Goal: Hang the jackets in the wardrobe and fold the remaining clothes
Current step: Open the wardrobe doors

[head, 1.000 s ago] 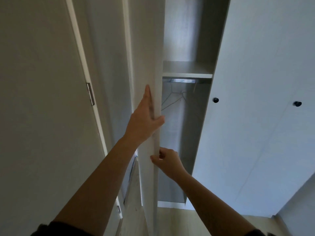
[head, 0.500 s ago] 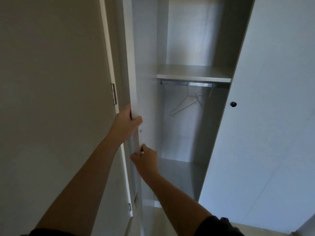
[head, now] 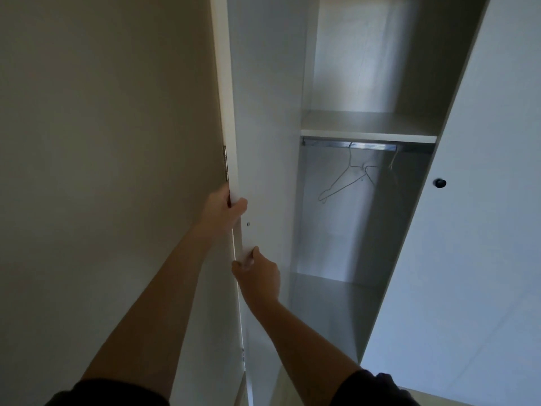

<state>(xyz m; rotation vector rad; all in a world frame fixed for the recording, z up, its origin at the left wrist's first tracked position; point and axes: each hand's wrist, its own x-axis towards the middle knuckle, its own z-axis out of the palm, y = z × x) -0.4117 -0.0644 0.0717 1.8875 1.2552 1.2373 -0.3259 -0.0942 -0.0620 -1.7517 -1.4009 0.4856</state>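
The white wardrobe door (head: pixel 263 112) stands swung wide open to the left. My left hand (head: pixel 224 208) grips its outer edge, thumb on the inner face. Lower down, my right hand (head: pixel 257 273) holds the same edge with curled fingers. Inside the wardrobe a metal rail (head: pixel 366 145) runs under a shelf (head: pixel 369 131). A wire hanger (head: pixel 345 180) hangs from the rail, with a second one beside it on the right. No jackets or clothes are in view.
A beige wall (head: pixel 102 171) lies directly behind the open door on the left. The neighbouring wardrobe door (head: pixel 483 230) is closed and carries a black knob (head: pixel 439 183). Pale wooden floor shows at the bottom.
The door has swung further left, toward the wall, with both hands on its edge. More of the wardrobe interior, the rail and the hangers now shows.
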